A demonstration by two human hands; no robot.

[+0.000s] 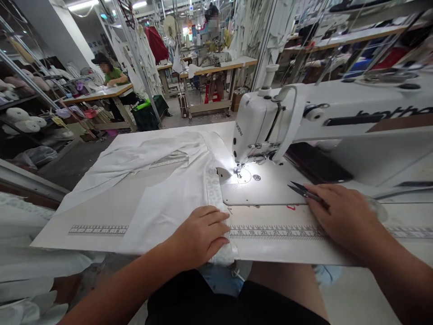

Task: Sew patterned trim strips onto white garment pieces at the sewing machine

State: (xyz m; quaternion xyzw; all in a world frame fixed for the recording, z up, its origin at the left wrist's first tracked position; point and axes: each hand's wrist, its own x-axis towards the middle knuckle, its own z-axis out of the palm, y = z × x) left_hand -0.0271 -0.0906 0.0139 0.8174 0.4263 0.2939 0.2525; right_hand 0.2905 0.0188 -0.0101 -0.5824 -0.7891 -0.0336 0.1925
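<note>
A white garment (pixel 162 198) lies spread over the sewing table, with a pale patterned band (pixel 214 187) along its right edge. My left hand (pixel 203 232) rests flat on that band near the table's front edge, fingers stretched out to the right. My right hand (pixel 341 212) is closed around dark thread snips (pixel 306 191), whose two blades point left and stand slightly apart. Left of the snips, the lit needle and presser foot (pixel 238 170) of a white sewing machine (pixel 260 122) stand just right of the garment's edge.
A dark phone-like object (pixel 318 163) lies under the machine arm. A printed ruler (pixel 267 232) runs along the table front. More white cloth (pixel 27 253) hangs at the left. Behind are other worktables (pixel 223 67), a seated person (pixel 110 74) and another person farther back.
</note>
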